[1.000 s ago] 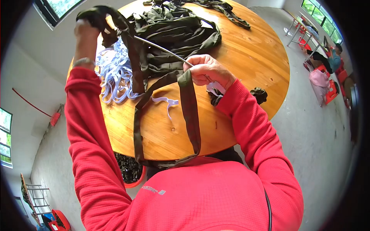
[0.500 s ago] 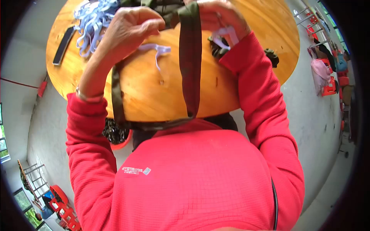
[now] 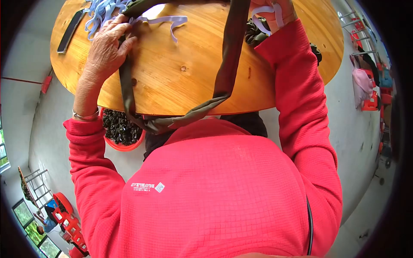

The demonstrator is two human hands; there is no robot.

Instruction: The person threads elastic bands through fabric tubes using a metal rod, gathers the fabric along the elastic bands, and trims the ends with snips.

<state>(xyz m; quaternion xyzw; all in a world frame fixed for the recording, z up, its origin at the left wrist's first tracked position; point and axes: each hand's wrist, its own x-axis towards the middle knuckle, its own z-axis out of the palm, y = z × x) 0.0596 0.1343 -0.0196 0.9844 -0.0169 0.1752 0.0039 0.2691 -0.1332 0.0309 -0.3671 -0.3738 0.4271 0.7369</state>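
My left hand (image 3: 106,48) rests over the table's left part, thumb apart from the bent fingers, fingertips at the edge of a pile of pale blue elastic strips (image 3: 101,15). A long dark green cloth band (image 3: 232,51) passes behind this hand, hangs in a loop over the table's near edge and rises towards my right hand (image 3: 282,10). The top of the frame cuts off that hand's fingers, so its grip is hidden. A pale lilac elastic strip (image 3: 278,16) loops at its palm. Another lilac strip (image 3: 165,19) lies on the wood.
The round wooden table (image 3: 180,81) also bears a black flat object (image 3: 71,32) and gathered dark cloth pieces (image 3: 254,34). Below the left edge stands a red basin (image 3: 124,147) of dark pieces. Red stools (image 3: 71,225) and a person (image 3: 46,225) appear at the lower left.
My left hand has come down from the band's top to the elastic pile. My right hand has moved up and right, partly out of frame. The rod seen earlier is out of sight.
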